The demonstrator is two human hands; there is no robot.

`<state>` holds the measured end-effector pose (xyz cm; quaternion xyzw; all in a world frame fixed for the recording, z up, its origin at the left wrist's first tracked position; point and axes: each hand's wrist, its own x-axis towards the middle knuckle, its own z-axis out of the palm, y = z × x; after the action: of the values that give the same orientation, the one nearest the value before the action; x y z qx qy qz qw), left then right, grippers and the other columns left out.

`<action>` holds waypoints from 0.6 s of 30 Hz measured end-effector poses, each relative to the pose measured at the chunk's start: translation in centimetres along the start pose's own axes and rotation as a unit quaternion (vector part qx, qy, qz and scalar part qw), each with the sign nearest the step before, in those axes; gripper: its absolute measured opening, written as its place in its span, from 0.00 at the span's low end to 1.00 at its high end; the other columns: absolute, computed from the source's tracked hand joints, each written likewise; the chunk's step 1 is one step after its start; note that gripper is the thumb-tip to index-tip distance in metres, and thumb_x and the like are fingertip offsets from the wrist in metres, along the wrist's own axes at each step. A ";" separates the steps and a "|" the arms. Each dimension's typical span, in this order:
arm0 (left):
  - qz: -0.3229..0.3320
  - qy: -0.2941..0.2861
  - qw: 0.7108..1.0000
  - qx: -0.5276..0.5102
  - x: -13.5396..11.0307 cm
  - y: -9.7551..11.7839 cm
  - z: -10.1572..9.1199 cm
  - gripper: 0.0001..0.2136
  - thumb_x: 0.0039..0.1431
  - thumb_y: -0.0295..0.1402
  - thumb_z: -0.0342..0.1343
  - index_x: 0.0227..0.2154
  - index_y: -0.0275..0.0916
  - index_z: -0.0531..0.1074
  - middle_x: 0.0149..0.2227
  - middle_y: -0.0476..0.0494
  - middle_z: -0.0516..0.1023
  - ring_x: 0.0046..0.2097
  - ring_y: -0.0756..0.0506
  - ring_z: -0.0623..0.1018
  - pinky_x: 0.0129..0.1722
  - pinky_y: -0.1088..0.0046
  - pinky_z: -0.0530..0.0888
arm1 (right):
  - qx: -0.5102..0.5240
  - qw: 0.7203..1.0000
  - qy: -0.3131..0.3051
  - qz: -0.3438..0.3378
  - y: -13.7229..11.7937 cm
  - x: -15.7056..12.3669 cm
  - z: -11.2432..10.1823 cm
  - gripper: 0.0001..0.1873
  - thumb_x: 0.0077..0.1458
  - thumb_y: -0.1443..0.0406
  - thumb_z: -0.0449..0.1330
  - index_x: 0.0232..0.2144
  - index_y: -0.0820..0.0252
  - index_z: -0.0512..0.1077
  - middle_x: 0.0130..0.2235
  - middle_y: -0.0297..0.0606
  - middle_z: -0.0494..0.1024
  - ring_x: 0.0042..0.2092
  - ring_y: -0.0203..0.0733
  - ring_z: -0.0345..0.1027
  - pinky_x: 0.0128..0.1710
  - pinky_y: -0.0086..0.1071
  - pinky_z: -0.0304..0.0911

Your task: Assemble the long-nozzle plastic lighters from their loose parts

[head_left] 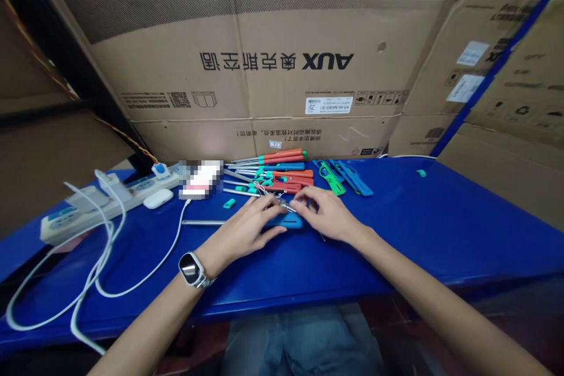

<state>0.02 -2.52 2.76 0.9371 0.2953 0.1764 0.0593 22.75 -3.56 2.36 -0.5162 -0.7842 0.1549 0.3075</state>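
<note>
In the middle of the blue table lies a long-nosed lighter with a blue body (291,221), its metal tube (205,222) pointing left. My left hand (249,226), with a watch on the wrist, is curled over this lighter, thumb along the near side of its body. A small slim metallic part (287,206) with thin wires beside it shows between the fingertips of both hands. My right hand (330,212) is closed, thumb and index finger pinching that part's right end. The fingers hide much of it.
Behind my hands lie several red and blue long lighters (286,179). Blue and green handle pieces (348,177) are to their right. A green cap (229,203), a white power strip (145,188), white cables (108,235) and a white case (157,198) are left. Cardboard (273,29) stands behind.
</note>
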 end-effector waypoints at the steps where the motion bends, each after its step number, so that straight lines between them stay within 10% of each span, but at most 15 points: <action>1: 0.006 0.007 1.000 0.002 0.2 0.1 -0.2 0.15 0.68 0.40 0.50 0.54 0.43 0.69 0.50 0.40 0.71 0.51 0.39 0.71 0.53 0.59 0.68 | 0.015 0.999 -0.029 -0.034 -0.2 -0.3 -0.3 0.15 0.62 0.53 0.56 0.41 0.55 0.75 0.36 0.36 0.79 0.33 0.39 0.71 0.33 0.31 0.61; 10: 0.034 0.040 0.997 0.050 4.8 -2.0 -1.5 0.16 0.69 0.38 0.50 0.57 0.45 0.65 0.53 0.41 0.71 0.55 0.40 0.70 0.55 0.58 0.64 | 0.057 0.992 -0.027 -0.112 2.3 2.3 -2.3 0.20 0.59 0.58 0.61 0.53 0.55 0.72 0.46 0.40 0.80 0.38 0.42 0.74 0.38 0.35 0.66; 18: -0.113 0.121 0.985 0.043 5.6 -8.5 -1.5 0.12 0.66 0.30 0.47 0.49 0.37 0.68 0.48 0.37 0.73 0.50 0.38 0.74 0.50 0.58 0.71 | -0.032 0.997 0.014 -0.061 7.1 7.2 -1.6 0.20 0.62 0.58 0.58 0.52 0.63 0.73 0.38 0.42 0.81 0.34 0.41 0.71 0.40 0.35 0.64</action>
<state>-0.75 7.67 4.02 0.8712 0.4112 0.2682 0.0026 26.87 5.85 1.93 -0.4789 -0.8147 0.1030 0.3104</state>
